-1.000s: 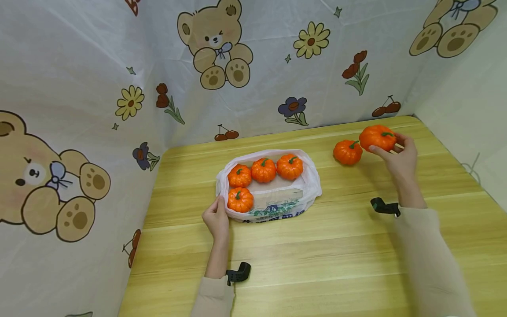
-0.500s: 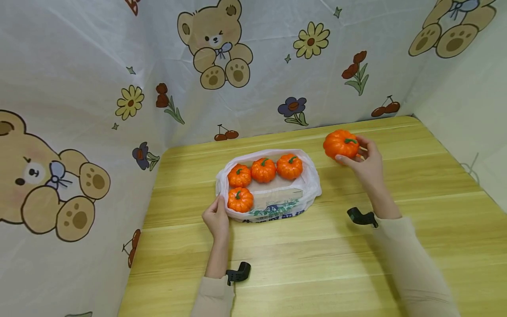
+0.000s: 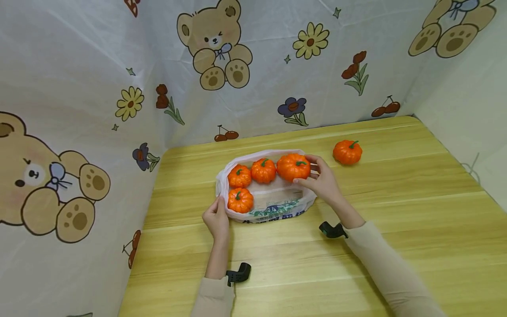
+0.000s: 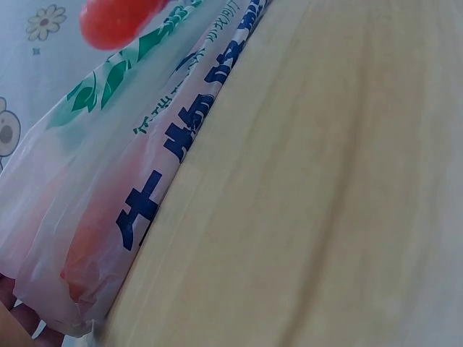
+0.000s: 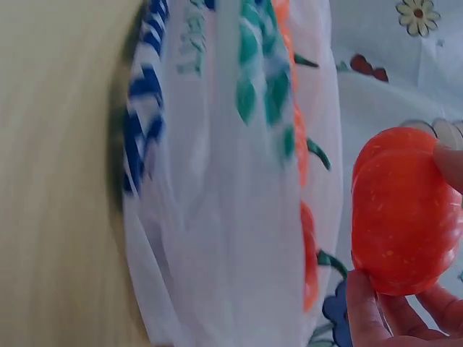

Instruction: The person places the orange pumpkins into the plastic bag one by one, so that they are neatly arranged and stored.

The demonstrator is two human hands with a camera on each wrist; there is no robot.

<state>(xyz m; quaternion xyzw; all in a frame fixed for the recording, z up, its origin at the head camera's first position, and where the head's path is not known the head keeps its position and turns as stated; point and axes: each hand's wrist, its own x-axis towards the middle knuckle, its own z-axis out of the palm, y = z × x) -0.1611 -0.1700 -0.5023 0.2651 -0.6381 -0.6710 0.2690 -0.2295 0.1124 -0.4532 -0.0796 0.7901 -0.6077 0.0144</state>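
Note:
A white plastic bag (image 3: 277, 204) with green and blue print lies open on the wooden table (image 3: 356, 246). Three small orange pumpkins show inside it, at the back left (image 3: 239, 176), the back middle (image 3: 263, 171) and the front left (image 3: 240, 200). My right hand (image 3: 313, 172) grips another orange pumpkin (image 3: 293, 166) just above the bag's back right corner, hiding what lies beneath. The right wrist view shows this pumpkin (image 5: 405, 210) in my fingers (image 5: 376, 311) beside the bag (image 5: 217, 181). My left hand (image 3: 217, 212) pinches the bag's front left rim. The left wrist view shows the bag (image 4: 108, 181) close up.
One more orange pumpkin (image 3: 347, 152) sits alone on the table, right of the bag. Printed bear-and-flower sheeting (image 3: 119, 88) walls the table at the back and on both sides. Bare wood stretches along the front and right.
My right hand has carried the pumpkin from the far right of the table leftward to just above the bag. The left hand and the bag have stayed put.

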